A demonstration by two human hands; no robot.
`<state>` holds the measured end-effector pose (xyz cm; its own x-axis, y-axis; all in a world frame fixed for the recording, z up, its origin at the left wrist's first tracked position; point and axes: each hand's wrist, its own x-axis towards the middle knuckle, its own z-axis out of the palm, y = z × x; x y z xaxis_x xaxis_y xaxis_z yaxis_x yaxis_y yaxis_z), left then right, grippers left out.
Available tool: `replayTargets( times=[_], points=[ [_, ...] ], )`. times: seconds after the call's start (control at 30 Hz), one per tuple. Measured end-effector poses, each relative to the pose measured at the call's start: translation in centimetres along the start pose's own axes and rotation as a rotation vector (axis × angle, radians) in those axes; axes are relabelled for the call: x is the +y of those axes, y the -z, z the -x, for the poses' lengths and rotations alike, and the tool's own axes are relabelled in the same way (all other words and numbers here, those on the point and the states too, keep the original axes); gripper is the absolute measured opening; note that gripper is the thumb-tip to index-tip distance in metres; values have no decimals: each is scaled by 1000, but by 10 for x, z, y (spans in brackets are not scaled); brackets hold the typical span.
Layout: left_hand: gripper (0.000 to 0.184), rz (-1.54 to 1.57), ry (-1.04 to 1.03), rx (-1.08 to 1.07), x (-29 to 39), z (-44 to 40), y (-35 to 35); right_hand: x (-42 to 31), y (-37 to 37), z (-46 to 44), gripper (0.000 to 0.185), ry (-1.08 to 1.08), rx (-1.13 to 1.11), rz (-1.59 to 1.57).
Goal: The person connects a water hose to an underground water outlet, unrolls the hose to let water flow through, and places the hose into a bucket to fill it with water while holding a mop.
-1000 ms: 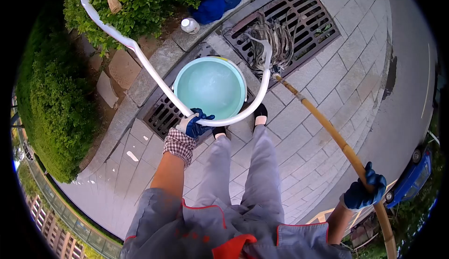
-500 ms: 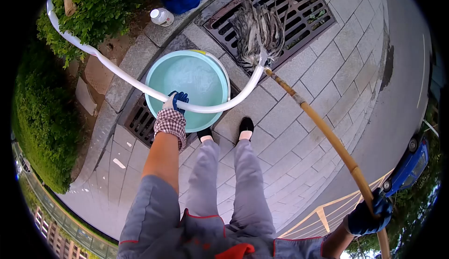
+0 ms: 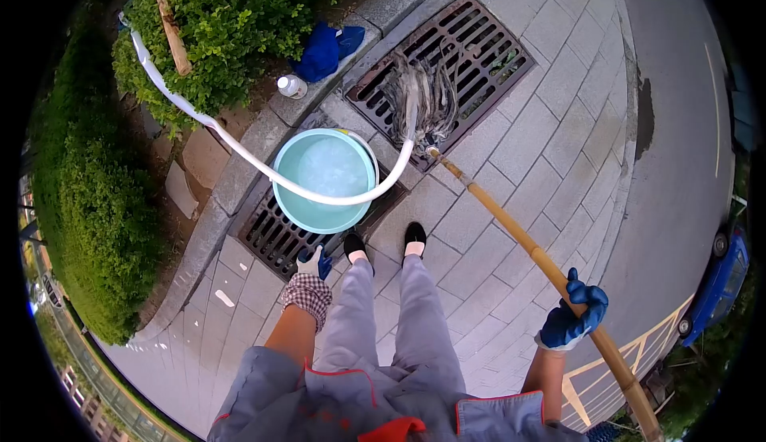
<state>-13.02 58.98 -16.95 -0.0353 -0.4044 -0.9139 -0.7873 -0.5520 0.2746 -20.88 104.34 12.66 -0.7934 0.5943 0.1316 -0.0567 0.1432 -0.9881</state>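
Observation:
My left hand (image 3: 315, 263), in a white-and-blue glove, is just below the basin with fingers apart and nothing in it. My right hand (image 3: 571, 311), in a blue glove, is around the bamboo handle of a mop (image 3: 523, 241). The mop's grey strip head (image 3: 423, 99) lies on a large drain grate (image 3: 487, 49). A white hose (image 3: 263, 162) comes from the bushes, crosses over the light-green basin (image 3: 317, 220) and reaches the mop head. Cloudy, pale water fills the basin, which stands partly on a second grate (image 3: 275, 242).
A white bottle (image 3: 292, 87) and a blue cloth (image 3: 317, 55) are on the kerb at the hedge (image 3: 223, 51). A loose wooden stick (image 3: 169, 27) leans in the leaves. Grey paving (image 3: 471, 226) runs to the road (image 3: 678, 123), where a blue car (image 3: 718, 282) stands.
My left hand has let go of the hose and drawn back toward me, off the basin. My right hand has come further up and inward with the mop handle. The hose now rests across the basin.

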Motion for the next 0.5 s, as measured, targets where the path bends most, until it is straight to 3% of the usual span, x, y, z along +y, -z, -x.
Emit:
replayTargets(
  times=[0.17, 0.3, 0.37, 0.5],
  points=[
    [59, -152, -21, -49, -30, 127, 45, -3, 14, -3, 36, -181, 18, -2],
    [61, -199, -115, -156, -43, 186, 77, -14, -6, -61, 25, -370, -11, -233],
    [61, -139, -148, -217, -52, 195, 102, -40, -40, -97, 26, -323, -30, -365],
    [52, -120, -242, -96, -61, 220, 152, -147, -112, -150, 20, -85, -145, -436]
  ],
)
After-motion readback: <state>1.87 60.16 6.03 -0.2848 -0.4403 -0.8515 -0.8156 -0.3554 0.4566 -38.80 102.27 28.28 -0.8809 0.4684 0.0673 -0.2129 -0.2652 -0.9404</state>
